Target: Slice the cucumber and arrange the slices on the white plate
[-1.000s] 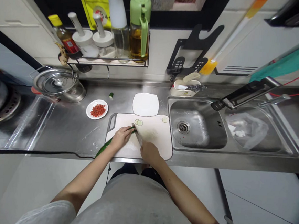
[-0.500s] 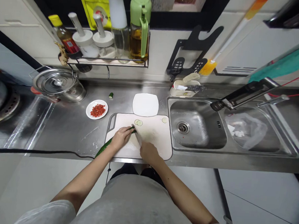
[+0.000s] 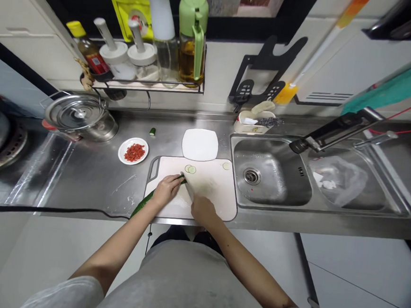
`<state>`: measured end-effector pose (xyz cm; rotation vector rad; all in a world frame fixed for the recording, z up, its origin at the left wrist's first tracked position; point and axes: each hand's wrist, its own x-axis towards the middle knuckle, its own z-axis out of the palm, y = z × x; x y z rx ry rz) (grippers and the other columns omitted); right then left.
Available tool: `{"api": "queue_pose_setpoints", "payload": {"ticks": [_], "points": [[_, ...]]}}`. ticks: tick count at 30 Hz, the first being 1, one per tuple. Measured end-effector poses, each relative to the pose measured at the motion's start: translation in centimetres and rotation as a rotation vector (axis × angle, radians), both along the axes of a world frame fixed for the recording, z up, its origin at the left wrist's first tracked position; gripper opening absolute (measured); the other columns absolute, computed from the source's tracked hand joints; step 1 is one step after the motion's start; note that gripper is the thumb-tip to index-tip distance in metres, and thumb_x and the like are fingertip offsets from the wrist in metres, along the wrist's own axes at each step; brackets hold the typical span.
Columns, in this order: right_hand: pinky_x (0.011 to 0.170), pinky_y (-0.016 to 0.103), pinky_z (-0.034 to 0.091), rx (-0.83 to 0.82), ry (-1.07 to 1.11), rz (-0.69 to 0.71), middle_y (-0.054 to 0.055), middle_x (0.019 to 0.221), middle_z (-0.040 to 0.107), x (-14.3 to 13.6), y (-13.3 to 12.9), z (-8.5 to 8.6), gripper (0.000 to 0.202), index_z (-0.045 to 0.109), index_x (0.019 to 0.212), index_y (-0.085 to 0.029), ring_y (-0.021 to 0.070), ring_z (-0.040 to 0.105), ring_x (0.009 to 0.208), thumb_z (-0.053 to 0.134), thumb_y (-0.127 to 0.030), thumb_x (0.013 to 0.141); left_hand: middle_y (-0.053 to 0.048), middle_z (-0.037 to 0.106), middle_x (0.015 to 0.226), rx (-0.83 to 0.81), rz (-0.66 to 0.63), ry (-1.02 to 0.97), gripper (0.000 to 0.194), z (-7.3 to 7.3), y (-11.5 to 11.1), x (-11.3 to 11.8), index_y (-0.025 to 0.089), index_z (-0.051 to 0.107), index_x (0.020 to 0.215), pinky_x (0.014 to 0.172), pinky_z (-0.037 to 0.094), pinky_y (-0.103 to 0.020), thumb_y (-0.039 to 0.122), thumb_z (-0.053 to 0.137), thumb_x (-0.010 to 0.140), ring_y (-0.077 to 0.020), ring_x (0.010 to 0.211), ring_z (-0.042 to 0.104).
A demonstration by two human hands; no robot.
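Note:
My left hand (image 3: 166, 190) is closed over a long green cucumber (image 3: 141, 206) that lies slantwise across the left part of the white cutting board (image 3: 220, 193). In my right hand (image 3: 204, 211) is a knife (image 3: 190, 190), its blade pointing away from me and set against the cucumber's cut end by my left fingertips. My right fingers wrap the handle and hide it. Just beyond the blade, a few thin cucumber slices (image 3: 190, 169) overlap on the board. One more slice (image 3: 226, 166) lies near the board's far right corner.
Behind the board stands a white square plate (image 3: 199, 145). To the left are a small plate of chopped red pieces (image 3: 133, 150), a cucumber stub (image 3: 152, 131) and a lidded steel pot (image 3: 82, 116). A double sink (image 3: 271, 173) borders the right side. Above hangs a condiment rack (image 3: 143, 86).
My right hand has shifted very slightly to the left with the knife. The cucumber, my left hand and the slices look the same.

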<state>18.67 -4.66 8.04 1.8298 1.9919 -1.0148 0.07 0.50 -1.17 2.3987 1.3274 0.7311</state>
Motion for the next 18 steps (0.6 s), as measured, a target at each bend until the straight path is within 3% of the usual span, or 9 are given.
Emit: {"api": "queue_pose_setpoints", "payload": {"ticks": [18], "points": [[0.080,0.029,0.045,0.010,0.002,-0.016,0.017,0.103,0.067,-0.6,0.0,-1.4,0.029,0.055,0.113,-0.011,0.0232,0.064,0.100,0.037,-0.014,0.091,-0.009,0.065,0.120,-0.032,0.018,0.016,0.029,0.3,-0.1,0.1,0.022,0.066,0.115,0.096,0.052,-0.039,0.020,0.050,0.091,-0.0208,0.110,0.060]]}}
